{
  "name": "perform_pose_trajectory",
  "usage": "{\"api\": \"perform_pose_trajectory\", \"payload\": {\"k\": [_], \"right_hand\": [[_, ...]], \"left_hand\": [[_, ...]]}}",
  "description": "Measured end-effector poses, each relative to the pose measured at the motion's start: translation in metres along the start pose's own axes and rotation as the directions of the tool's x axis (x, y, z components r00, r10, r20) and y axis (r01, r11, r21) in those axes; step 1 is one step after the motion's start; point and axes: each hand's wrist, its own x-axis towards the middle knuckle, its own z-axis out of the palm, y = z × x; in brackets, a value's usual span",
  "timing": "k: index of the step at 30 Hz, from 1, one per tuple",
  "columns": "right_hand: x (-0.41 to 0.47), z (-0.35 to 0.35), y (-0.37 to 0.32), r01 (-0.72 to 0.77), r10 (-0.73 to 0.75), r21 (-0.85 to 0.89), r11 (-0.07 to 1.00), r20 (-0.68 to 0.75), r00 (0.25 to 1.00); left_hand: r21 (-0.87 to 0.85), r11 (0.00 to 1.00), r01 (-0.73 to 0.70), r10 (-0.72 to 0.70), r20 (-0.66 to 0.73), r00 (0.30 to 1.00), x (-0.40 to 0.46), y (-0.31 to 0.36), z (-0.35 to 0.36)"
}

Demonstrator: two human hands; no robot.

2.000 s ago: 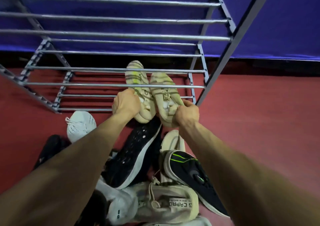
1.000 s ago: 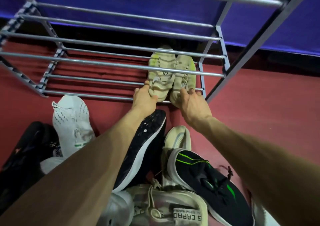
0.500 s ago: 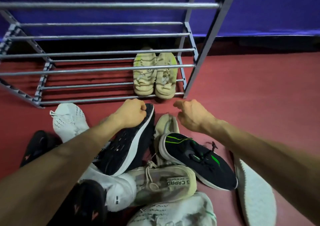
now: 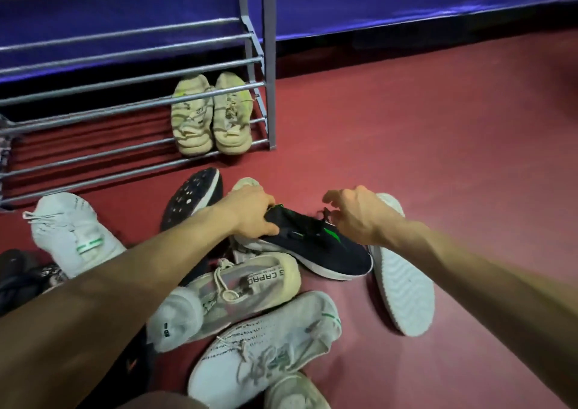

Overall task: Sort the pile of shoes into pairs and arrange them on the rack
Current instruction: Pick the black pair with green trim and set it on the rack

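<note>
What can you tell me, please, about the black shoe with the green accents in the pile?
The black shoe with green accents is a knit-looking trainer with a white sole, black laces and a green side mark. It lies tilted on the pile, toe toward the lower right, partly over a beige shoe. The left hand grips its heel end; the right hand hovers open above it.

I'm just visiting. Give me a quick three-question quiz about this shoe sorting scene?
1. True or false: the beige pair sits on the rack's lowest shelf.
2. Which hand grips the black shoe with green marks?
A. left hand
B. right hand
3. Fill in: the white sole beside the right hand faces ____.

Key: 1 true; 2 A; 3 up
</note>
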Motion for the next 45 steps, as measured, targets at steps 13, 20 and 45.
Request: {"api": "perform_pose_trajectory", "payload": {"k": [13, 20, 45], "right_hand": [[-0.044, 0.03, 0.016, 0.016, -0.016, -0.091, 0.996, 0.009, 1.0], [-0.011, 0.029, -0.03, 0.153, -0.145, 0.082, 0.985, -0.095, 0.985], [0.048, 0.047, -0.225, 0.056, -0.204, 0.44, 0.896, 0.298, 0.933]], "left_hand": [[0.184, 0.955, 0.234, -0.195, -0.204, 0.959, -0.011, 0.008, 0.003], [-0.136, 0.895, 0.425, -0.444, -0.366, 0.818, -0.061, -0.036, 0.002], [-0.689, 0.275, 0.67, -0.961, -0.179, 0.211, -0.227, -0.138, 0.035]]}}
